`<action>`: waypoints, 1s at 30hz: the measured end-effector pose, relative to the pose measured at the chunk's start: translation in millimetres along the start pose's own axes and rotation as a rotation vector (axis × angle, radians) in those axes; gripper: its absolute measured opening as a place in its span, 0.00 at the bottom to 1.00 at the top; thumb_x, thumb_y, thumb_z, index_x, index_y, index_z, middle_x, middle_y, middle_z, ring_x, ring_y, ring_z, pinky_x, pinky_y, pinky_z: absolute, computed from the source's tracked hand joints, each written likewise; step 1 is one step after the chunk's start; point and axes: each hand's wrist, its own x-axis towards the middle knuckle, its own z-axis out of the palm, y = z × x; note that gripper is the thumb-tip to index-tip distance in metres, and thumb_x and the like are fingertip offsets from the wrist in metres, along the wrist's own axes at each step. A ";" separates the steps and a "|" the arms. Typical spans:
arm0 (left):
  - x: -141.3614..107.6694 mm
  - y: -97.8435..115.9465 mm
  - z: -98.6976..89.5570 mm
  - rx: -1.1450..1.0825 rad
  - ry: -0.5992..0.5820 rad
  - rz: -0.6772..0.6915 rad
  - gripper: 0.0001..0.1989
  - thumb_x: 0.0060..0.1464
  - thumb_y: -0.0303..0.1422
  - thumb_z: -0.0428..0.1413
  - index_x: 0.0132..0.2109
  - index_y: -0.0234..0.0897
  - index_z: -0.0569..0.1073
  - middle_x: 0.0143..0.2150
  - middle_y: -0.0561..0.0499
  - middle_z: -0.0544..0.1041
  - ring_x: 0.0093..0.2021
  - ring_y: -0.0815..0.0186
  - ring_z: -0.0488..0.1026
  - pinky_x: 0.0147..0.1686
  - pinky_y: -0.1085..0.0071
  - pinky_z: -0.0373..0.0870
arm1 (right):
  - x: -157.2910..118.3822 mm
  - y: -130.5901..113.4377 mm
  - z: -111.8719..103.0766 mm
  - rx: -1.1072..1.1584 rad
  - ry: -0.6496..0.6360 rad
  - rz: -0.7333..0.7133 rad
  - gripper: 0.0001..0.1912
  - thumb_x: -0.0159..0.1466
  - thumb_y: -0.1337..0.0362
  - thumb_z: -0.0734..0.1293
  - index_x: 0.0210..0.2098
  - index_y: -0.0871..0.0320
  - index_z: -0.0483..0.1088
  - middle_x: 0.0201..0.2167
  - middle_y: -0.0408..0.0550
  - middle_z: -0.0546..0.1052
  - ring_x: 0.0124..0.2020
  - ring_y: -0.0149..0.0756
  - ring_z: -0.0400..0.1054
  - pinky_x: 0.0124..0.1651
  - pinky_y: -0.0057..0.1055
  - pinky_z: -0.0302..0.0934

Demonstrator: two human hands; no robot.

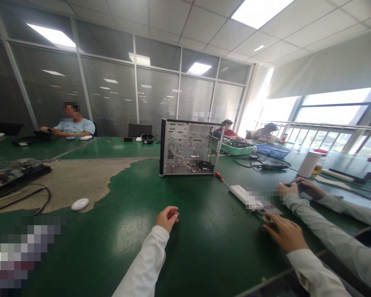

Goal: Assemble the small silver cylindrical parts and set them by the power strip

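My left hand (167,218) hovers over or rests on the green table, its fingers curled in loosely and nothing visible in them. To the right, my right hand (287,233) has its thumb and fingers around a light coiled cable (268,221), which is partly hidden. This cable lies by the near end of a white power strip (243,196); part of that strip is blurred out. A screwdriver (219,177) with an orange and black handle points toward the strip. Farther back, an open computer case (190,148) stands upright, its inner metal frame and loose wires showing.
A neighbour's hands (299,187) hold a small dark object close on my right. Beyond stand a white bottle (309,164), a green basket (238,149) and a blue basket (273,152). At left are a white round object (80,203) and a dark parts tray (18,175).
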 end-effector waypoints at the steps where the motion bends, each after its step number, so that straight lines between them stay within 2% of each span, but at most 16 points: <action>1: 0.2 -0.1 0.0 0.004 0.001 0.001 0.11 0.38 0.24 0.51 0.34 0.32 0.69 0.24 0.53 0.71 0.19 0.74 0.68 0.21 0.77 0.65 | 1.4 0.3 -1.0 -0.006 0.007 -0.016 0.20 0.52 0.53 0.56 0.43 0.51 0.62 0.35 0.45 0.72 0.39 0.39 0.64 0.43 0.39 0.50; 4: 0.6 -0.3 0.0 0.014 0.007 0.006 0.11 0.38 0.24 0.51 0.34 0.32 0.69 0.24 0.53 0.72 0.19 0.74 0.68 0.22 0.76 0.66 | 5.6 -1.5 -5.7 -0.044 0.082 -0.054 0.20 0.52 0.53 0.57 0.42 0.52 0.62 0.35 0.45 0.72 0.39 0.39 0.64 0.47 0.41 0.46; 7: 0.8 -0.3 -0.2 0.016 0.007 0.002 0.11 0.38 0.24 0.51 0.34 0.32 0.69 0.24 0.53 0.72 0.19 0.74 0.68 0.22 0.76 0.66 | 11.4 -10.8 -14.8 -0.061 0.214 -0.084 0.20 0.52 0.54 0.57 0.42 0.55 0.63 0.36 0.48 0.72 0.39 0.39 0.64 0.49 0.42 0.45; 10: 0.9 0.3 0.2 0.026 0.002 -0.011 0.11 0.38 0.25 0.51 0.34 0.32 0.69 0.24 0.52 0.72 0.19 0.74 0.68 0.21 0.77 0.65 | 19.3 -35.4 -29.1 0.006 0.334 -0.151 0.20 0.52 0.55 0.59 0.42 0.57 0.63 0.37 0.50 0.71 0.39 0.38 0.64 0.50 0.41 0.45; 12: 0.8 1.2 0.7 0.032 0.002 -0.016 0.11 0.38 0.25 0.51 0.34 0.32 0.69 0.25 0.52 0.72 0.19 0.74 0.68 0.20 0.78 0.64 | 24.8 -63.1 -39.6 0.107 0.368 -0.226 0.20 0.53 0.56 0.59 0.43 0.57 0.62 0.38 0.50 0.71 0.40 0.38 0.63 0.49 0.40 0.47; 14: 0.3 2.5 0.8 0.033 0.008 -0.019 0.11 0.38 0.26 0.51 0.34 0.33 0.69 0.25 0.52 0.72 0.20 0.73 0.68 0.18 0.78 0.62 | 29.5 -98.6 -48.5 0.236 0.335 -0.324 0.19 0.53 0.57 0.59 0.43 0.56 0.61 0.39 0.49 0.70 0.41 0.38 0.62 0.49 0.39 0.48; 18: -0.1 5.3 -2.4 0.007 -0.016 -0.032 0.11 0.38 0.27 0.51 0.34 0.33 0.68 0.26 0.51 0.72 0.21 0.72 0.68 0.17 0.78 0.62 | 36.7 -179.5 -54.4 0.483 0.169 -0.475 0.18 0.54 0.60 0.59 0.44 0.55 0.60 0.38 0.48 0.70 0.41 0.36 0.62 0.49 0.39 0.49; 21: 2.2 5.9 -8.7 -0.005 -0.029 -0.025 0.12 0.37 0.28 0.52 0.35 0.33 0.68 0.27 0.50 0.73 0.24 0.70 0.69 0.20 0.76 0.64 | 43.4 -234.4 -45.3 0.624 0.056 -0.525 0.18 0.53 0.62 0.61 0.44 0.54 0.61 0.37 0.47 0.70 0.40 0.35 0.61 0.48 0.38 0.49; 23: 5.2 6.2 -14.0 0.017 0.015 0.001 0.12 0.36 0.27 0.52 0.34 0.32 0.69 0.27 0.50 0.73 0.26 0.68 0.70 0.24 0.74 0.65 | 48.8 -263.8 -34.5 0.694 0.001 -0.519 0.18 0.51 0.62 0.62 0.43 0.54 0.62 0.36 0.47 0.69 0.39 0.36 0.61 0.45 0.37 0.51; 26: 9.2 8.8 -20.9 0.042 0.116 0.036 0.10 0.36 0.25 0.50 0.31 0.33 0.69 0.28 0.49 0.74 0.31 0.66 0.70 0.32 0.71 0.66 | 55.0 -294.1 -17.1 0.757 -0.054 -0.507 0.19 0.50 0.63 0.63 0.42 0.54 0.62 0.36 0.47 0.69 0.38 0.37 0.60 0.41 0.35 0.53; 30: 10.1 16.4 -23.4 0.059 0.207 0.016 0.11 0.34 0.22 0.47 0.29 0.34 0.69 0.28 0.50 0.74 0.31 0.67 0.70 0.36 0.71 0.65 | 54.8 -308.6 -0.7 0.796 -0.063 -0.522 0.21 0.50 0.65 0.63 0.44 0.53 0.60 0.37 0.47 0.68 0.39 0.37 0.59 0.41 0.34 0.53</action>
